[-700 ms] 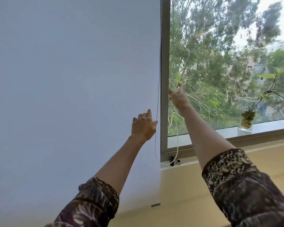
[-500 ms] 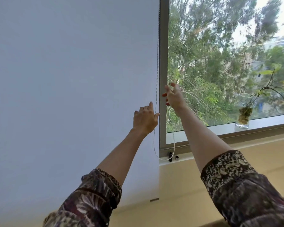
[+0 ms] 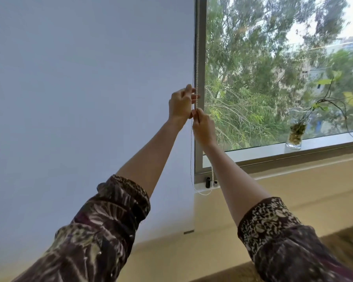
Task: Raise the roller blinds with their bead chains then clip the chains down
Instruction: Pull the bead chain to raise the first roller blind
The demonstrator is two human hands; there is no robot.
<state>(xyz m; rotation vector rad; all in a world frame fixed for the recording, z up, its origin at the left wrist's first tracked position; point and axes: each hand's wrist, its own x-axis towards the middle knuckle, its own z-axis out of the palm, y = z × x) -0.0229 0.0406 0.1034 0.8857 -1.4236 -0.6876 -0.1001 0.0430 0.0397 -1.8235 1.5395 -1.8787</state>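
A clear glass vase (image 3: 295,132) stands on the pale window sill (image 3: 253,154) at the right, holding a mass of yellow-brown roots or stems in water and a thin dark stem with green leaves (image 3: 330,84) that arches up and out to the right.

Half a second ago the two hands were apart: the left was spread against the blind and the right was open beside the grey frame. Now they have come together at the chain. The left hand (image 3: 180,103) is the upper one, its fingers curled in around the white bead chain (image 3: 196,64) at the blind's right edge. The right hand (image 3: 203,127) sits just below it, touching it, thumb and fingertips pinched shut on the same chain. The view has also tilted, so the sill sits lower in the picture.

The chain runs vertically, long axis up and down, along the grey metal window frame post (image 3: 201,47). Above the hands it is taut and straight; below them two strands hang loose and meet in a slack loop just beside a small black chain clip (image 3: 207,182) at the foot of the post. The loop is not in the clip. The pale lilac-white fabric roller blind (image 3: 90,98) is down, covering the left window, its bottom rail (image 3: 189,232) hanging below sill level.
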